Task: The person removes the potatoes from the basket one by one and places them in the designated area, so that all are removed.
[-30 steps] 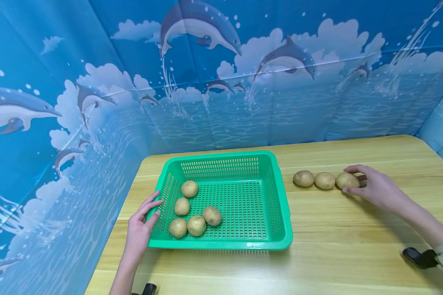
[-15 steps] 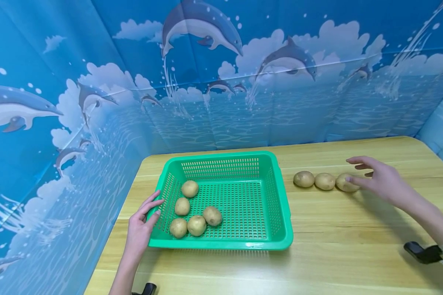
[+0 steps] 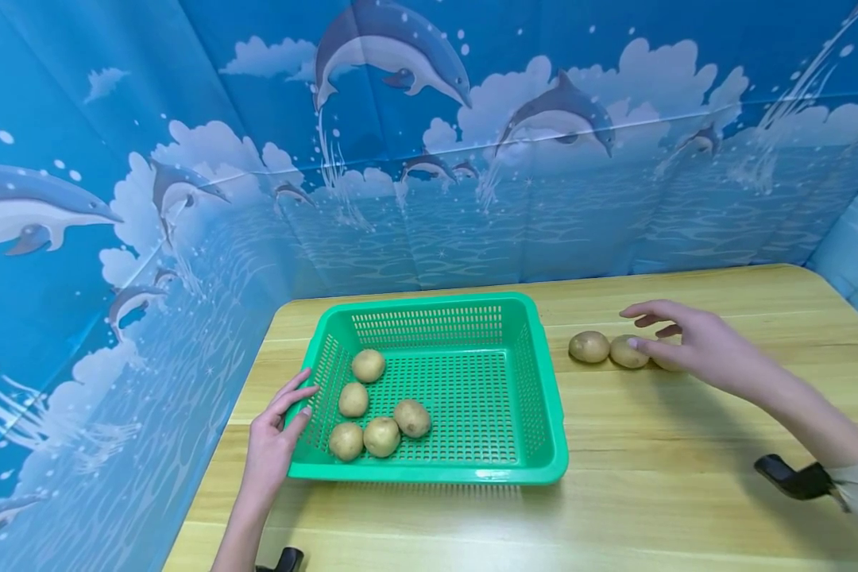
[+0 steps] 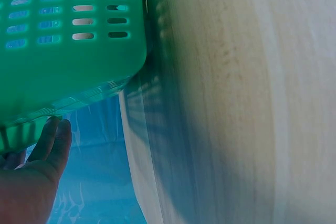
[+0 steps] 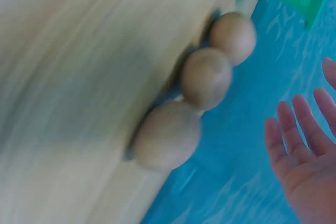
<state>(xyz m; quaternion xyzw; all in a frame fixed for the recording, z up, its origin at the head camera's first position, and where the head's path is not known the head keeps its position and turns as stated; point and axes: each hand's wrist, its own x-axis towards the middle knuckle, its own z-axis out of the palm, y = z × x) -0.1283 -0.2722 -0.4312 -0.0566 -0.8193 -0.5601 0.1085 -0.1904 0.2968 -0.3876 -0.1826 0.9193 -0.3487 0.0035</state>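
A green plastic basket (image 3: 429, 475) with slotted walls stands on the wooden table, several potatoes (image 3: 382, 437) grouped in its left half. My left hand (image 3: 272, 445) holds the basket's left rim, thumb and fingertips over the edge. In the left wrist view, other fingers (image 4: 59, 142) of that hand lie against its outer side. To the right of the basket, three potatoes form a row: a left one (image 3: 589, 347), a middle one (image 3: 628, 352) and a right one (image 3: 666, 364) partly hidden. Above the row hovers my right hand (image 3: 708, 345), fingers spread and nothing in them.
The light wooden table (image 3: 658, 492) extends to the front and right of the basket. A blue curtain (image 3: 429, 230) printed with dolphins hangs behind the table and along its sides. A black strap piece (image 3: 794, 477) sits at the right wrist.
My right hand has let go of the rightmost potato, lifted off it and moved left over the row. The left hand, the basket and the potatoes stay where they were.
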